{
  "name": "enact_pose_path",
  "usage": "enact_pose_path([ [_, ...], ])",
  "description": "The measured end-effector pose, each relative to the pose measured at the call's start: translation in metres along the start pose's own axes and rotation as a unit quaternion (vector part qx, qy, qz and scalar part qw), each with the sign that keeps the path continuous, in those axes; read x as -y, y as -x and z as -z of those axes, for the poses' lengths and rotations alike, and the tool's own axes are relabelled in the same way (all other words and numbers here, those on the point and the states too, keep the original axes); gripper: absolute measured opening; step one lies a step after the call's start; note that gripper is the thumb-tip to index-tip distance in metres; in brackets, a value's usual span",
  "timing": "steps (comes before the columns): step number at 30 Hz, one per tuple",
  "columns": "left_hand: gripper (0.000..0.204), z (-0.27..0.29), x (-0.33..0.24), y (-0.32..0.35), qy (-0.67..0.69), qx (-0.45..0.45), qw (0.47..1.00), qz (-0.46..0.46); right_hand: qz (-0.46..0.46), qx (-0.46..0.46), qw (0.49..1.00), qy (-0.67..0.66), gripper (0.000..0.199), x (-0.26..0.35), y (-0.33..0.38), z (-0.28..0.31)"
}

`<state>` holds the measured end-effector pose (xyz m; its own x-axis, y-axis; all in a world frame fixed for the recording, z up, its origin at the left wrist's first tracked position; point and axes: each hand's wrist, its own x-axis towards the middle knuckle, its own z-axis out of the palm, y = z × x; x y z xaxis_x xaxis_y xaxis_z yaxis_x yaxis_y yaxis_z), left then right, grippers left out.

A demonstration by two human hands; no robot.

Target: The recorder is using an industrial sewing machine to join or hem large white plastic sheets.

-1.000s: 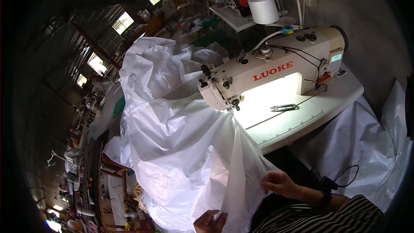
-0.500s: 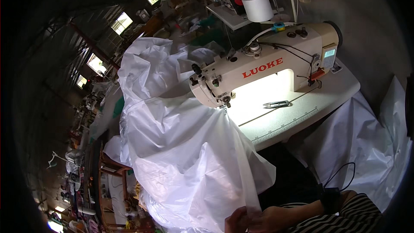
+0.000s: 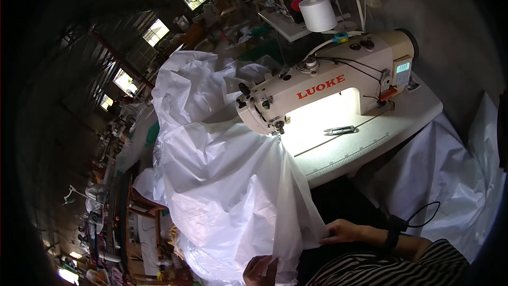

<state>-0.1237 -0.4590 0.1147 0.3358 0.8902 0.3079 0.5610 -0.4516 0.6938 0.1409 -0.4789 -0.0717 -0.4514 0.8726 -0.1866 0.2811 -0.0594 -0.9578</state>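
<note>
Here, in the head view, a large white sheet point(image 3: 222, 180) is being draped from the needle end of a cream sewing machine point(image 3: 328, 87) down over the near edge of the table point(image 3: 370, 143) toward the person's lap. Its lower edge is being pinched by the right hand point(image 3: 341, 231), fingers closed on the hem just beside a striped sleeve point(image 3: 391, 267). Lower down, the same sheet is being gripped by the left hand point(image 3: 260, 271), fingers curled into the folds at the picture's bottom edge. A pair of thread snips point(image 3: 339, 129) is lying on the lit table under the machine's arm. A white thread cone point(image 3: 317, 14) is standing behind the machine. More white sheeting point(image 3: 455, 180) is hanging at the right.
</note>
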Motion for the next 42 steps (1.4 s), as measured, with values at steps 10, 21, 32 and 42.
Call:
enact_pose_path([
  [10, 0.018, 0.010, -0.039, -0.022, -0.068, 0.076, 0.986, -0.132, -0.042, -0.042, 0.989, -0.139, 0.028, 0.093, 0.060, -0.040],
  [21, 0.007, -0.038, -0.018, 0.007, 0.118, 0.189, 0.969, 0.103, 0.364, -0.235, 0.868, 0.244, 0.014, 0.151, 0.058, -0.025],
  [32, 0.012, -0.050, -0.023, 0.022, 0.111, 0.199, 0.971, 0.070, 0.409, -0.076, 0.844, 0.339, 0.028, 0.098, 0.031, -0.016],
  [42, 0.009, -0.062, -0.006, -0.014, -0.030, 0.197, 0.944, -0.264, -0.004, -0.331, 0.939, -0.097, 0.069, 0.108, -0.054, 0.045],
])
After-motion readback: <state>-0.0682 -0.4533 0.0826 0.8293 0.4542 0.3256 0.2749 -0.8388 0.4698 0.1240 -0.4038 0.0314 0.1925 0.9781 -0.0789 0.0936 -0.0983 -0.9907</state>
